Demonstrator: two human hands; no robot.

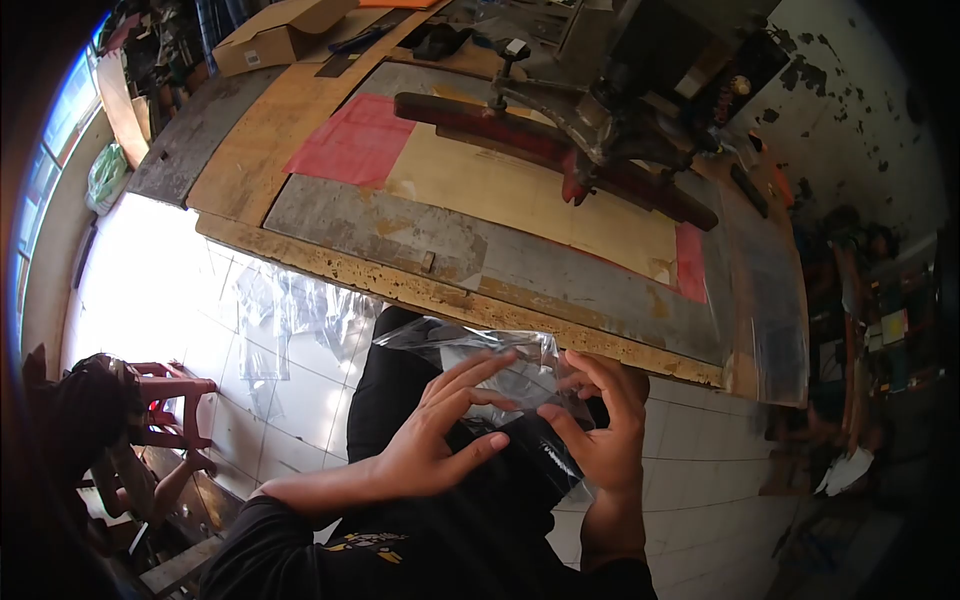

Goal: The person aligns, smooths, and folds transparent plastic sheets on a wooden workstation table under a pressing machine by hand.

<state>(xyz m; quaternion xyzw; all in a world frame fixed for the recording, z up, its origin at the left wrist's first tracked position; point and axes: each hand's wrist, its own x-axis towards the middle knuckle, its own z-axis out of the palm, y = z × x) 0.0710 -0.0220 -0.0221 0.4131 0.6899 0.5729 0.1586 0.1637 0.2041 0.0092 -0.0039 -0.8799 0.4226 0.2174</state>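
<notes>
The left hand (432,425) extends over a clear plastic film (540,375), fingers spread near its surface and thumb standing well apart from them. The right hand (612,415) is curved at the film's opposite end, thumb below and fingers above; from where I stand, I cannot tell whether they are closed on it. The film is located between the two hands, above the seated person's lap, just beside the wooden front edge (400,283) of the worktable.

Beyond that edge lies a worn grey panel (350,215). On it, a cream sheet (480,185) sits between a large red sheet (350,140) at one end and a red strip (690,262) at the other. A dark red bar (480,120) crosses above the cream sheet. A cardboard box (275,38) stands at the far corner. Below, loose clear film (265,335) lies on the tiled floor, near a red stool (175,400).
</notes>
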